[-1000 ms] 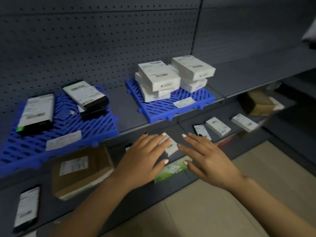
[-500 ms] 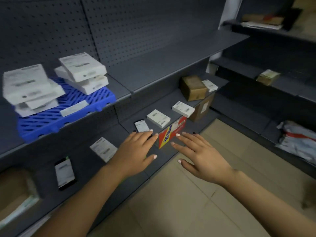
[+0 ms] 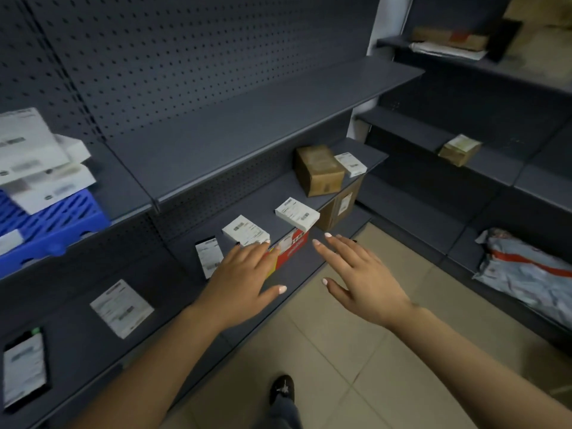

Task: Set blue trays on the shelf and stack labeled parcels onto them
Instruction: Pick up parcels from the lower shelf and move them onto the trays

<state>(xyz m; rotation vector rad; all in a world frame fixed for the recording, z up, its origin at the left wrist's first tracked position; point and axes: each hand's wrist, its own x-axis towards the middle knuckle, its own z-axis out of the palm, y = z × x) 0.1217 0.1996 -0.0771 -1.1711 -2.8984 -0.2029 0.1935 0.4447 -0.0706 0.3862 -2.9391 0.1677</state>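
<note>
A blue tray [image 3: 52, 232] sits on the upper shelf at the far left, with white labeled parcels [image 3: 37, 162] stacked on it. On the lower shelf [image 3: 272, 193] lie two white labeled boxes [image 3: 246, 230] [image 3: 297, 213], a flat labeled parcel [image 3: 209, 257] and a brown carton [image 3: 318, 170]. A red and yellow box [image 3: 292, 246] shows under the shelf edge. My left hand [image 3: 241, 280] hovers open over the lower shelf's front edge, fingertips by the nearer white box. My right hand [image 3: 359, 277] is open beside it, holding nothing.
The upper shelf [image 3: 247, 128] stretches right from the tray. More labeled parcels [image 3: 122, 308] [image 3: 24, 366] lie lower left. Side shelves at the right carry a small brown box [image 3: 459, 149] and grey mail bags [image 3: 526, 274]. My shoe [image 3: 281, 390] stands on the tiled floor.
The view has swung to the right, so the blue trays slid to the left edge. Both open hands have travelled right along the lower shelf and hold nothing.
</note>
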